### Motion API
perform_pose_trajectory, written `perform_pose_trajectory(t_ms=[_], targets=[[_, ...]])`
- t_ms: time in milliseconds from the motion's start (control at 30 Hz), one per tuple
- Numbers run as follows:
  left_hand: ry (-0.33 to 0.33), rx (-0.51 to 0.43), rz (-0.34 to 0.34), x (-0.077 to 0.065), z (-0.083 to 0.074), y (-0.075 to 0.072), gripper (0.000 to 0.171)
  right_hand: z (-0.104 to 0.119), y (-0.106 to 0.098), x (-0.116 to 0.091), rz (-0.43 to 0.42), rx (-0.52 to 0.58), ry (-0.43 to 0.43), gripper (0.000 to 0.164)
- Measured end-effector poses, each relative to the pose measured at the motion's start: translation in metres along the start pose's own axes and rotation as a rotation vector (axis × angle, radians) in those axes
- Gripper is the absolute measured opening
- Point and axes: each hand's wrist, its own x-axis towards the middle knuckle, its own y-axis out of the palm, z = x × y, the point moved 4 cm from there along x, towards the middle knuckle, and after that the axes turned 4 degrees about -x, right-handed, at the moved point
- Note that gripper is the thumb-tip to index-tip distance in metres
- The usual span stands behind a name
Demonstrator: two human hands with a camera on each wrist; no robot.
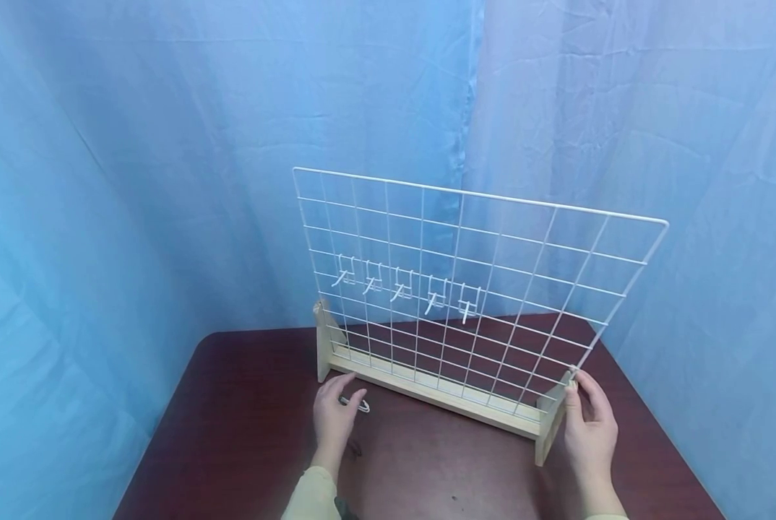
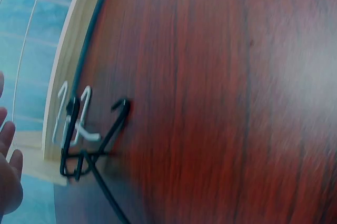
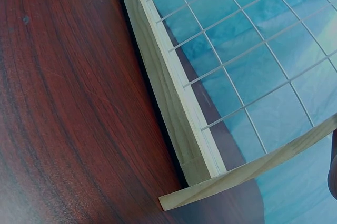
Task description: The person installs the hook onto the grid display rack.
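Observation:
A white wire grid panel stands upright, leaning slightly, in a wooden base. My right hand pinches the top of the base's right wooden end piece, its thumb on the near side. My left hand hovers in front of the base's left part, fingers spread and loosely bent, holding nothing. Below and beside it on the table lie a white wire hook and a black wire hook, overlapping in the left wrist view. Several white hooks hang in a row on the grid.
Under everything is a dark red wood-grain table. Light blue curtains hang behind it and along both sides. The left wooden end piece stands near the table's back edge.

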Motion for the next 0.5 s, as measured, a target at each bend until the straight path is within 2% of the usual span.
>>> perform_pose_trajectory(t_ms=[200, 333, 500], targets=[[-0.019, -0.02, 0.078, 0.007, 0.009, -0.009, 0.036, 0.0, 0.0, -0.001, -0.003, -0.007, -0.001, 0.029], [-0.033, -0.001, 0.123, 0.008, 0.017, -0.012, 0.035, -0.003, 0.0, 0.0, -0.003, -0.012, 0.0, 0.029], [-0.041, 0.036, 0.153, 0.009, 0.024, -0.014, 0.034, -0.025, 0.001, 0.002, -0.002, -0.019, 0.013, 0.031]])
